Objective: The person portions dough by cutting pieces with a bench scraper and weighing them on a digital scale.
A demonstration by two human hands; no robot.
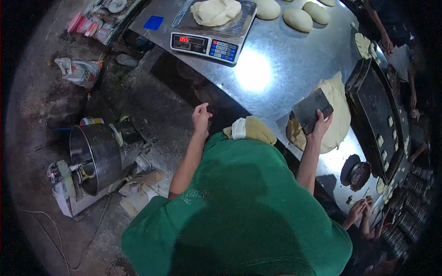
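Note:
My right hand (320, 124) grips a bench scraper (309, 109) by its handle, its broad dark metal blade lying over the left part of a large sheet of dough (340, 110) on the steel table. My left hand (201, 120) is off the table edge, fingers curled in, with nothing visible in it. Toward the far end of the table, a digital scale (205, 48) shows red digits and carries a lump of dough (215, 12) on its pan. Several rounded dough pieces (297, 20) rest to the right of the scale.
Dark baking trays (375, 110) with small dough pieces line the right side. A round dark bowl (360, 175) sits near them. Other people's hands (361, 209) work at the right. A mixer bowl (95, 158) stands on the floor at left, and a blue scraper (154, 22) lies beside the scale.

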